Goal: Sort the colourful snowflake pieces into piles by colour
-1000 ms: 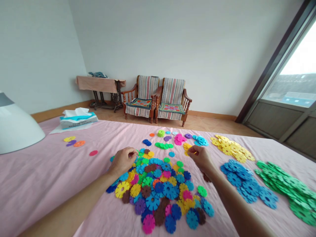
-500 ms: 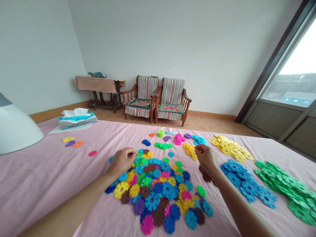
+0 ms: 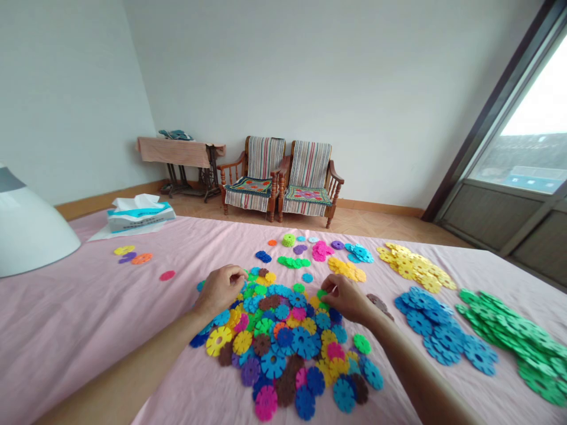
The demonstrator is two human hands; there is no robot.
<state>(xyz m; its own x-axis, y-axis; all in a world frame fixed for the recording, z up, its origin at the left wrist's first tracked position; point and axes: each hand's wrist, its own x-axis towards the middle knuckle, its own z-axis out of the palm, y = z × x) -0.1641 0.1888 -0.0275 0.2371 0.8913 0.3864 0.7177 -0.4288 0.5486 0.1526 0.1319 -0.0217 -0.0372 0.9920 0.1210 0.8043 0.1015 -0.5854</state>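
Observation:
A mixed pile of plastic snowflake discs (image 3: 283,342) in many colours lies on the pink cloth in front of me. My left hand (image 3: 221,289) rests at the pile's upper left edge with its fingers curled; whatever it may hold is hidden. At the upper right of the pile, my right hand (image 3: 345,295) has thumb and finger together at a green snowflake disc (image 3: 322,294). Just beyond that hand lies a group of yellow snowflake discs (image 3: 348,270). Several brown discs (image 3: 380,306) are partly covered by the right wrist.
Sorted groups include blue discs (image 3: 443,324), green discs (image 3: 514,336), larger yellow discs (image 3: 414,265) and pink discs (image 3: 322,251). A tissue box (image 3: 142,218) and a white rounded object (image 3: 35,236) stand at left. Two chairs (image 3: 279,180) are beyond the table.
My right hand has moved left and nearer, from the small yellow group to the green disc in the pile. The yellow group is now uncovered. My left hand has stayed put.

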